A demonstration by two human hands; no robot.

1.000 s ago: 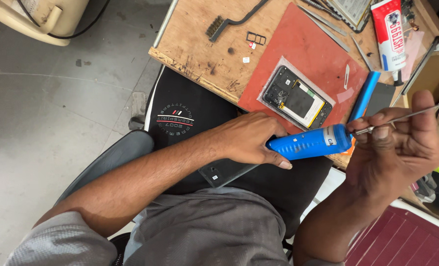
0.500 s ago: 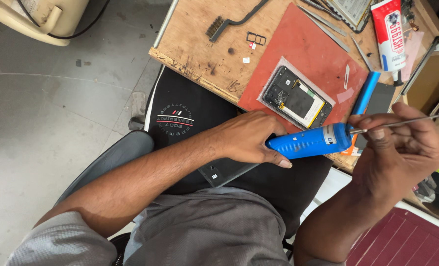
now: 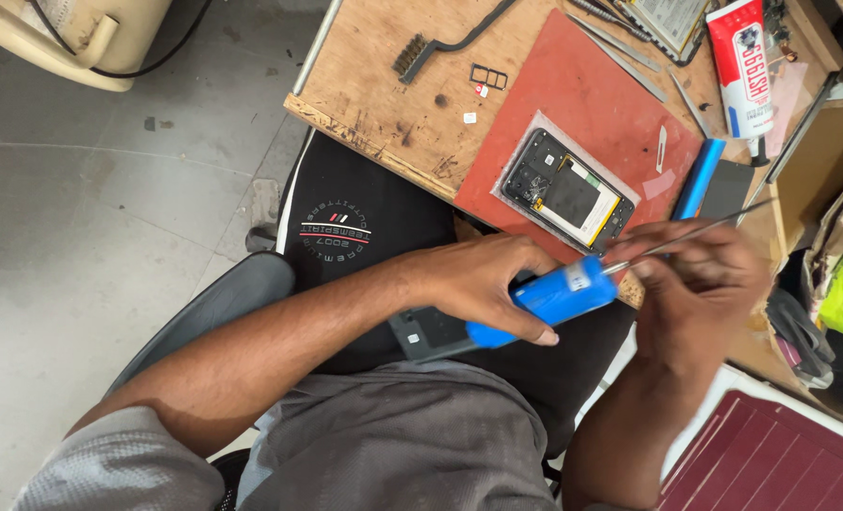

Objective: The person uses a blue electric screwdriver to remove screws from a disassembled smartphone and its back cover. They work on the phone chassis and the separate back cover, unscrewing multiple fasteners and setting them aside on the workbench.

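Observation:
My left hand (image 3: 483, 284) is wrapped around a blue cylindrical tool handle (image 3: 559, 295), held level over my lap. My right hand (image 3: 701, 279) pinches the thin metal shaft (image 3: 715, 227) that sticks out of the handle's end, fingers closed on it near the handle. Just beyond both hands an opened phone (image 3: 565, 189) lies back side up, its innards exposed, on a red mat (image 3: 582, 104) on the wooden worktable (image 3: 384, 85). A dark flat part (image 3: 431, 333) rests on my lap under the left hand.
On the table lie a black brush (image 3: 440, 45), a small black tray frame (image 3: 489, 76), metal tweezers (image 3: 620, 47), a blue flat tool (image 3: 698, 180) and a white-and-red tube (image 3: 741, 61). A maroon case (image 3: 781, 454) sits lower right. Grey floor lies left.
The blue handle has tilted and shifted slightly left. My right hand slid along the metal shaft toward the handle, covering most of the shaft.

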